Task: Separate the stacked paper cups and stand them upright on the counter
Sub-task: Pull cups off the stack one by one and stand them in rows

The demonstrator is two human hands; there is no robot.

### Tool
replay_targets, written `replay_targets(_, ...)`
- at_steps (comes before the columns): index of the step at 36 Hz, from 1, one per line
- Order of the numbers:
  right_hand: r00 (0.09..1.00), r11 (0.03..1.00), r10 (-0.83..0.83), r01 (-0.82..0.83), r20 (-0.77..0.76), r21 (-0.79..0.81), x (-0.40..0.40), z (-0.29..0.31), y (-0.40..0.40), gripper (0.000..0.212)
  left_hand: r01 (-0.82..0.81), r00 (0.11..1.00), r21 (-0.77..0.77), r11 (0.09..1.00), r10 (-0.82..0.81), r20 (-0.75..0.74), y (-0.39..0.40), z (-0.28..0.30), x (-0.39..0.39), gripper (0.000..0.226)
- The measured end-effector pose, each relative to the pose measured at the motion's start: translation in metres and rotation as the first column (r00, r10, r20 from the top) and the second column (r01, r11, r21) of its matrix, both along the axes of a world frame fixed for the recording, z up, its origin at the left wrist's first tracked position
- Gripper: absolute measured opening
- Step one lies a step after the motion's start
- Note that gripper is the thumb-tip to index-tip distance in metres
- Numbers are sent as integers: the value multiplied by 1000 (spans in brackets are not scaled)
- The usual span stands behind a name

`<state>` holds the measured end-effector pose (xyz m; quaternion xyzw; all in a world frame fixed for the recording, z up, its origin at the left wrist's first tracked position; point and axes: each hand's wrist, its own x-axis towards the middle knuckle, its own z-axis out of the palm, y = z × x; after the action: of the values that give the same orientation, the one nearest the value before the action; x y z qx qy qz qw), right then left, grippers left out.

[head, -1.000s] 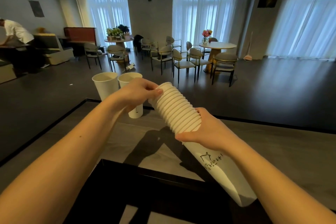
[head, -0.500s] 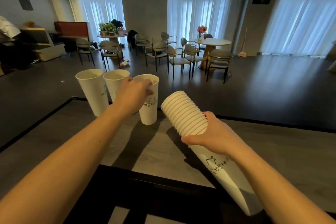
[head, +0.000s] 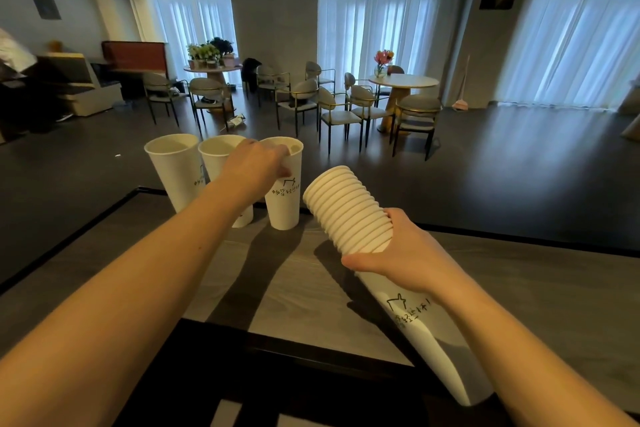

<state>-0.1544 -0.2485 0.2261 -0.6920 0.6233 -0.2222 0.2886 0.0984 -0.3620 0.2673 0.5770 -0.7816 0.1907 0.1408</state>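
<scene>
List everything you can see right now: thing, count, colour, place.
standing cups: three, white, upright in a row at the counter's far left edge
stack of cups: one, white, tilted above the counter, rims toward the row
counter: one, grey wood-grain, foreground
round tables: two, pale, back of room, each with flowers or plants
chairs: several, grey with dark frames, around the tables
curtains: white, over the windows
left hand: on the rightmost standing cup's rim
right hand: gripping the stack
</scene>
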Motion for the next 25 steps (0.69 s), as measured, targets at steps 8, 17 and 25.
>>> replay_targets(8, 1000, 1000, 6, -5, 20, -31, -3, 5, 13, 99, 311, 713, 163, 936, -117, -691, 63, 27, -33, 46)
replay_targets(17, 999, 997, 33, -33, 3, -72, -16, 11, 34, 101, 529, 630, 430, 732, 2, -777, 98, 36, -44, 29)
replay_targets(25, 994, 993, -35, 22, -104, -119, -39, 7, 41, 111, 334, 561, 292, 896, 60, -825, 94, 51, -59, 10)
